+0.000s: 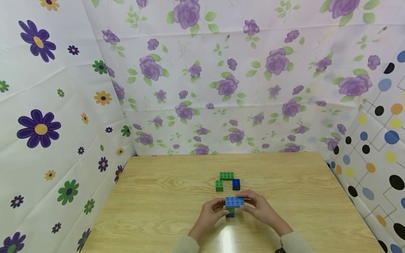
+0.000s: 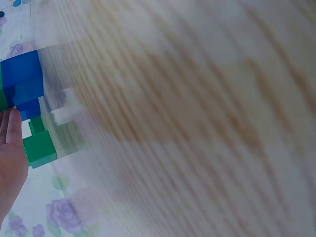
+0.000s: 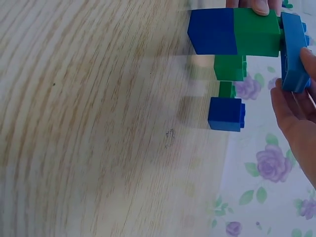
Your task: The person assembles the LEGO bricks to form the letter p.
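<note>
A long light blue brick (image 1: 235, 202) lies across the top of a small stack, jutting out to the right. My right hand (image 1: 261, 209) pinches its overhanging end between thumb and fingers. Beneath it in the stack is a green brick (image 3: 256, 32), joined to a dark blue brick (image 3: 212, 32) at the bottom. From the other side my left hand (image 1: 210, 212) holds the stack, its fingertips against the green brick in the right wrist view. Whether the light blue brick is fully pressed down cannot be told; a thin gap shows below it.
Behind the stack stand a small green brick (image 1: 219, 186), a dark blue brick (image 1: 236, 184) and a longer green brick (image 1: 226, 175). They rest on a wooden table (image 1: 158, 211). Flowered cloth (image 1: 209, 91) hangs behind the table, with patterned cloths at both sides.
</note>
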A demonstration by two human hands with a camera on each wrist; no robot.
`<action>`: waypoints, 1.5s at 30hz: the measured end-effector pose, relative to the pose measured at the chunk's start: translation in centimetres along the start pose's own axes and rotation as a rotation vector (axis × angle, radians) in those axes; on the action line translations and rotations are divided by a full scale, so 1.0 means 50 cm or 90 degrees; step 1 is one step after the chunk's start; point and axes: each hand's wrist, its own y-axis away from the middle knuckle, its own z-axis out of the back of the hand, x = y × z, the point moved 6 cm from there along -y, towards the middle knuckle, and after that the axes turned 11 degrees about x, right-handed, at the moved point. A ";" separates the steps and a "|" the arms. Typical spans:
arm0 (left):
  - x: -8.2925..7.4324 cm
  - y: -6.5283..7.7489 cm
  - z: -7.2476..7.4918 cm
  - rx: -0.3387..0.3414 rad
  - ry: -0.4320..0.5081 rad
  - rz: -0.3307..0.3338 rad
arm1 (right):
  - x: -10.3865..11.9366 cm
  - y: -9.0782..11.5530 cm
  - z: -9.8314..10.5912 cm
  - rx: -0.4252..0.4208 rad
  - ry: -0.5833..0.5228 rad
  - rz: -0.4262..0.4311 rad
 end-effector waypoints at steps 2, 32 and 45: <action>0.002 -0.001 0.000 0.002 0.000 0.003 | -0.001 0.000 -0.001 0.009 -0.003 -0.005; 0.001 -0.004 0.000 0.015 -0.018 -0.013 | -0.004 -0.024 -0.016 -0.008 0.080 -0.083; -0.005 0.001 0.000 0.009 -0.019 -0.018 | 0.003 -0.029 -0.017 0.000 0.113 -0.084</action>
